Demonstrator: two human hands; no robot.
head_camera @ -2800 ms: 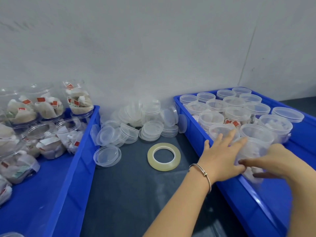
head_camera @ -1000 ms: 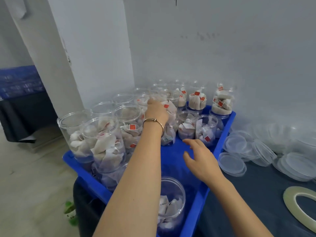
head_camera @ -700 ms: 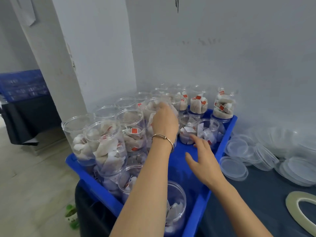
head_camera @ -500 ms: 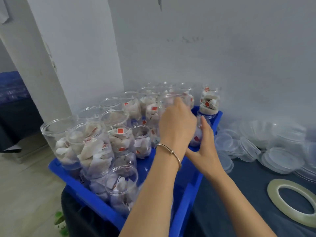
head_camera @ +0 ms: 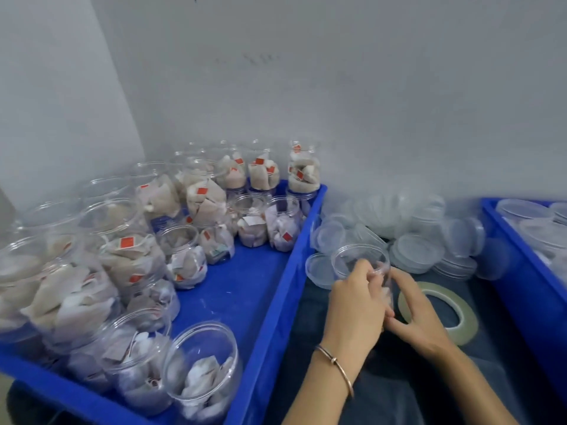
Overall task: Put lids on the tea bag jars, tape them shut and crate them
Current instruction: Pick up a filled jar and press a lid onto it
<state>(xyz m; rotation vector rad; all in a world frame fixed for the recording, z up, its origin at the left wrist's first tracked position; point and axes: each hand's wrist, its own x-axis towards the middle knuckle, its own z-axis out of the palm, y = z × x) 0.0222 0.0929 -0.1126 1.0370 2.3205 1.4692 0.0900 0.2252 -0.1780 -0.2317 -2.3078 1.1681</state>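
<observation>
**With one open jar held over the cloth: lidding not yet begun**

While both hands were occupied, the step in hand appeared to be bringing a single jar (head_camera: 362, 265) to the work spot between the two bins. Item held: clear jar, mouth open, no lid, a few tea bags low inside, upright or nearly so above the dark cloth (head_camera: 408, 391), just right of the left bin (head_camera: 294, 271).

Left hand (head_camera: 356, 305): fingers curled round the near-left side of the jar, bracelet at the wrist. Right hand (head_camera: 420, 314): fingers bent against the jar's right side and base, gripping it.

Stock on the left: blue bin of unlidded jars (head_camera: 147, 246) filled with tea bags, some stacked. Stock at far centre: loose heap of clear lids (head_camera: 408, 234), the nearest lid (head_camera: 320, 268) just left of the held jar. Tape roll (head_camera: 438, 308) flat on the cloth, just right of the right hand. Right bin (head_camera: 527, 280): lidded jars (head_camera: 534, 219), partly out of view.

Judged next: one hand would need to let go and take a lid from the heap, then press it squarely on the mouth; taping follows.
</observation>
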